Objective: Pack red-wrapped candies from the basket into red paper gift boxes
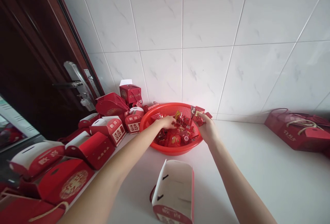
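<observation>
A round red plastic basket (pixel 171 151) stands against the tiled wall, with many red-wrapped candies (pixel 173 139) in it. My left hand (pixel 168 122) reaches down among the candies, fingers curled; what its fingertips touch is hidden. Over the basket's right rim, my right hand (pixel 206 126) pinches red candy packets (pixel 199 111) between thumb and fingers. In front of the basket, nearer to me, an open gift box (pixel 177 182) with red outside and white inside stands on the white table. I see no candy inside this box.
Several red gift boxes (pixel 90 150) crowd the table's left side, beside a dark door with a metal handle (pixel 78 83). A red box with a cord handle (pixel 296 129) lies at the right. White wall tiles (pixel 206 73) rise behind the basket.
</observation>
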### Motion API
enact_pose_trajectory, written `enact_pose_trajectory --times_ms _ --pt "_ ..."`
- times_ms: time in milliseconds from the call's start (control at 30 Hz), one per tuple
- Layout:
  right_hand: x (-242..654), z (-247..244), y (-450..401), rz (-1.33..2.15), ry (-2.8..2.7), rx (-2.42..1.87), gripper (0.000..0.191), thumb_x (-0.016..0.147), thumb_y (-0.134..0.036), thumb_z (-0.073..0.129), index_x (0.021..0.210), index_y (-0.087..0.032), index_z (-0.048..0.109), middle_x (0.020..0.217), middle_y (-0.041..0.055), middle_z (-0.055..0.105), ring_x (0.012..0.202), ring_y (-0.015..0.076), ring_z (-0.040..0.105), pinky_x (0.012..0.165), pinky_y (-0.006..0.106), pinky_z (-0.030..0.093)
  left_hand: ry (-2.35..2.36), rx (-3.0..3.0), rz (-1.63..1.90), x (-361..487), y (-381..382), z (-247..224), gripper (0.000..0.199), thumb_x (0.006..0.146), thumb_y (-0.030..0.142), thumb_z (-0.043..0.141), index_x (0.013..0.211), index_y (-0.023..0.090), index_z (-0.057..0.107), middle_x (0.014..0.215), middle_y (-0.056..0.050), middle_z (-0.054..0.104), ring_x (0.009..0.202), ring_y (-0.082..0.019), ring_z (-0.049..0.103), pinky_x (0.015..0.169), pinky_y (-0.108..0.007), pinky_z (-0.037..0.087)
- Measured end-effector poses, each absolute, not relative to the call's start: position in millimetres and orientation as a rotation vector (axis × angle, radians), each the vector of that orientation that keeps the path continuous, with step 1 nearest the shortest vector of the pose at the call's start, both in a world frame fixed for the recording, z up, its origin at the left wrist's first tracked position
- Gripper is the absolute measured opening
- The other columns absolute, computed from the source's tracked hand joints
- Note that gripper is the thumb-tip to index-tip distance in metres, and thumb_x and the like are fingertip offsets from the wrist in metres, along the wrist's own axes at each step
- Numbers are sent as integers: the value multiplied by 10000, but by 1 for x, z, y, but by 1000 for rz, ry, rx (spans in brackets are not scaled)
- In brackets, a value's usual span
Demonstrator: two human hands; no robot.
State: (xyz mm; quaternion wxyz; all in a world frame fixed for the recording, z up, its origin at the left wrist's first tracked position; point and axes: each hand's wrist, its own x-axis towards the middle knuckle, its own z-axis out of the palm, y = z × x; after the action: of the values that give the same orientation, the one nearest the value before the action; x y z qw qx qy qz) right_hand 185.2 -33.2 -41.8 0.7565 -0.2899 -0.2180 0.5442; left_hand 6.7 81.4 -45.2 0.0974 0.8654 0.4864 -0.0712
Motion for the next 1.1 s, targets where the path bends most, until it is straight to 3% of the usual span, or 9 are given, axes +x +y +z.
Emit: enact_pose_trajectory --times_ms 167,300,467,600,800,967,1100 --pt "184 -39 -35 1194 -461 -630 124 563 -167 806 633 -193 708 726 -4 730 730 137 668 661 216 545 1382 2592 -176 15 75 -54 132 702 131 686 794 218 724 917 -60 736 814 -224 679 767 -293 505" --pt "183 -40 -35 1189 -465 -628 125 563 -165 805 632 -198 705 731 1 737 745 154 678 683 241 565 1357 2566 -52 15 71 -47 100 696 114 703 742 202 716 921 -46 741 818 -216 685 763 -282 500" --pt "186 -45 -32 1191 -506 -616 142 588 -191 819 668 -199 703 762 16 749 777 174 702 707 261 567 1280 2455 353 12 66 -25 179 849 222 668 1008 176 733 1047 -69 758 936 -203 686 820 -276 514" --pt "189 -44 -32 1205 -503 -632 156 590 -188 824 682 -198 698 761 12 747 750 170 703 670 254 565 1011 2154 875 7 44 -13 262 816 302 732 1016 133 724 1085 -97 748 984 -223 678 876 -320 536" --pt "177 -31 -50 1319 -611 -766 191 595 -198 853 712 -204 702 796 26 729 782 209 688 597 303 609 777 1867 1120 -3 -16 -12 386 819 396 711 1114 148 688 953 -61 741 747 -167 674 812 -347 575" --pt "157 -12 -78 1470 -714 -785 203 604 -205 880 705 -179 706 797 33 704 807 203 658 611 341 643 725 1780 1376 -6 -41 -14 269 757 323 746 983 178 749 1039 -68 701 928 -199 673 849 -339 582" --pt "151 -1 -96 1487 -675 -764 216 624 -237 892 720 -175 708 809 41 710 823 204 670 638 346 652 747 1939 1390 -7 -54 -10 148 800 268 709 916 206 778 1032 -73 675 994 -204 650 896 -340 566"
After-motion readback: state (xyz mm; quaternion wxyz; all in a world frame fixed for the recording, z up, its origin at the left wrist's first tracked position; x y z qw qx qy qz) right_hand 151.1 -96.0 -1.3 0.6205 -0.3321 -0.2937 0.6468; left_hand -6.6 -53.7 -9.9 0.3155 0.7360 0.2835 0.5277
